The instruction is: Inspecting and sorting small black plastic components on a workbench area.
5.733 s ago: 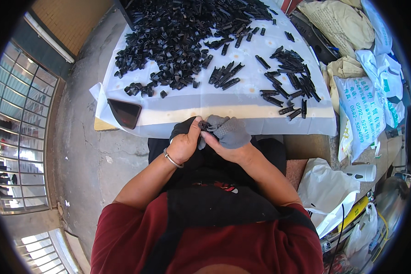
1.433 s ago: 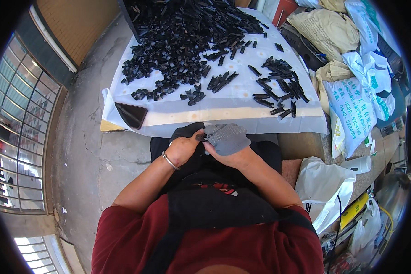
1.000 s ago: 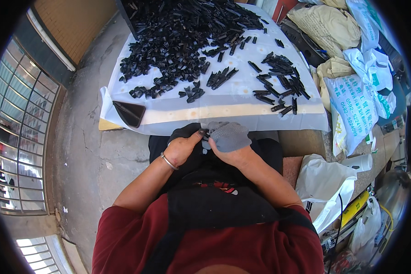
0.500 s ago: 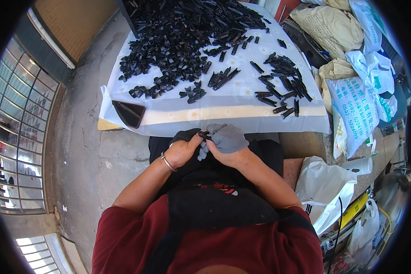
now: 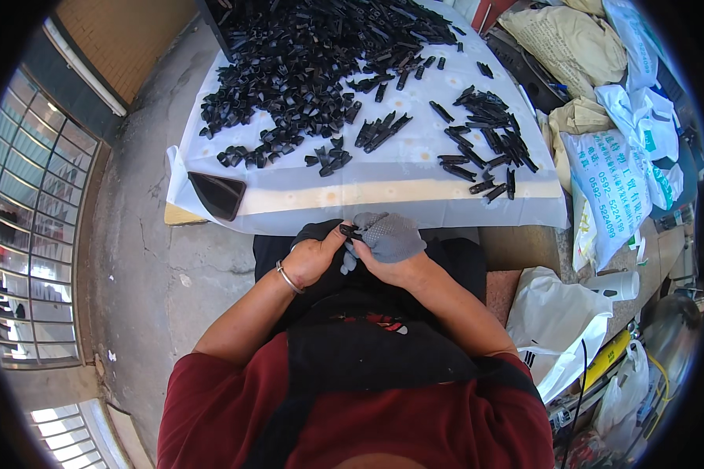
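Head view: the left hand [image 5: 311, 258] and grey-gloved right hand [image 5: 391, 244] pinch one small black part [image 5: 351, 231] between them, fingers [image 5: 338, 236] nearly closed; a black heap [image 5: 297, 66] sits at twelve o'clock on the tabletop [image 5: 422, 187]; slim black pieces [image 5: 493, 141] lie at two.

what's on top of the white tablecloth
A large heap of black parts, smaller clusters of them nearer and to the right, and a dark flat slab at the near left corner. The cloth beneath the heap's dense middle is hidden.
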Available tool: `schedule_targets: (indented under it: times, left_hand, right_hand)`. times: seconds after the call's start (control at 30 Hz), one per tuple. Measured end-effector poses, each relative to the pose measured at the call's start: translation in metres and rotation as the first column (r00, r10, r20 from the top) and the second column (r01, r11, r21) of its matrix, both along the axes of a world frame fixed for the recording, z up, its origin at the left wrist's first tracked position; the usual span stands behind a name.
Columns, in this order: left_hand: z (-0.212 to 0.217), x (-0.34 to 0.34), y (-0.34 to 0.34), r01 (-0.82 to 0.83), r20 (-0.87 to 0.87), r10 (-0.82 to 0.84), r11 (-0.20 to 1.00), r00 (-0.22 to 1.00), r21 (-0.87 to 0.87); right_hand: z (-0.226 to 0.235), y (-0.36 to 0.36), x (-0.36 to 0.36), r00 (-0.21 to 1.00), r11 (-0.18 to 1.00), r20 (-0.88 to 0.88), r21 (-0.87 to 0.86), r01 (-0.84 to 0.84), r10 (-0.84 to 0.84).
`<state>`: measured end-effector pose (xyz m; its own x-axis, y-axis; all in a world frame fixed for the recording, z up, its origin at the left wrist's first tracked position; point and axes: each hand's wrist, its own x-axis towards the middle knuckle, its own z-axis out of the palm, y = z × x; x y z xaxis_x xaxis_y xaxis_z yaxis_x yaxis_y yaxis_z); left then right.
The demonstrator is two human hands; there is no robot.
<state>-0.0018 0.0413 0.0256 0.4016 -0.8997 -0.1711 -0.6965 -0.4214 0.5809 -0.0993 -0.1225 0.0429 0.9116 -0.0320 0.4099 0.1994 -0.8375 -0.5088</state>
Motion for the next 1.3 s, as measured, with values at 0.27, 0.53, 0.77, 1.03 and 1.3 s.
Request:
schedule_targets:
  times: [0.27, 0.53, 0.77, 1.03, 1.3]
  left_hand:
    - [0.001, 0.002, -0.006, -0.205, -0.229, 0.205, 0.979, 0.952, 0.024]
    - [-0.028, 0.009, 0.000, -0.205, -0.120, 0.188, 0.968, 0.975, -0.146]
    - [-0.006, 0.013, -0.020, -0.490, -0.541, 0.329, 0.852, 0.774, -0.184]
    - [0.027, 0.013, -0.018, -0.527, -0.507, 0.331, 0.792, 0.796, -0.309]
    - [0.036, 0.010, -0.015, -0.480, -0.451, 0.325, 0.830, 0.831, -0.285]
  right_hand:
    - [-0.006, -0.001, 0.003, 1.000, 0.998, 0.010, 0.068, 0.000, -0.001]
    - [0.002, -0.001, 0.011, 0.996, 0.993, -0.067, 0.111, -0.045, 0.052]
    - [-0.003, -0.010, 0.021, 0.993, 0.966, -0.094, 0.256, -0.042, 0.068]
    - [0.011, -0.017, 0.016, 0.999, 0.998, 0.028, 0.061, -0.023, 0.021]
    - [0.019, -0.011, 0.007, 0.999, 1.000, 0.043, 0.012, -0.029, 0.029]
